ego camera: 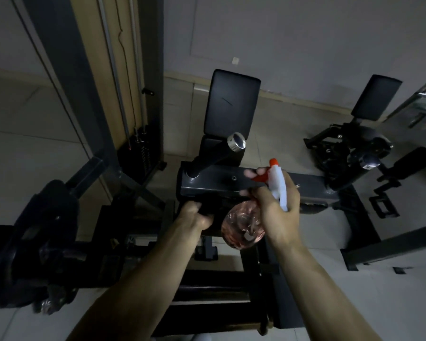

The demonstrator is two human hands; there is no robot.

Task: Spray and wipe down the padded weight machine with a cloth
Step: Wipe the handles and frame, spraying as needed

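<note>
A clear pink spray bottle with a white head and red trigger and nozzle is tipped toward the machine, and my right hand grips its neck with a finger on the trigger. My left hand is closed on a dark cloth pressed against the front edge of the machine's grey crossbar. Beyond the bar stands the black padded back rest, upright. A black handle with a chrome cap sticks up from the bar. The room is dim and the cloth is hard to make out.
A weight stack tower with cables rises at the left. A dark padded roller and frame lie at the lower left. A second padded machine stands at the right. Black frame rails run under my arms over a tiled floor.
</note>
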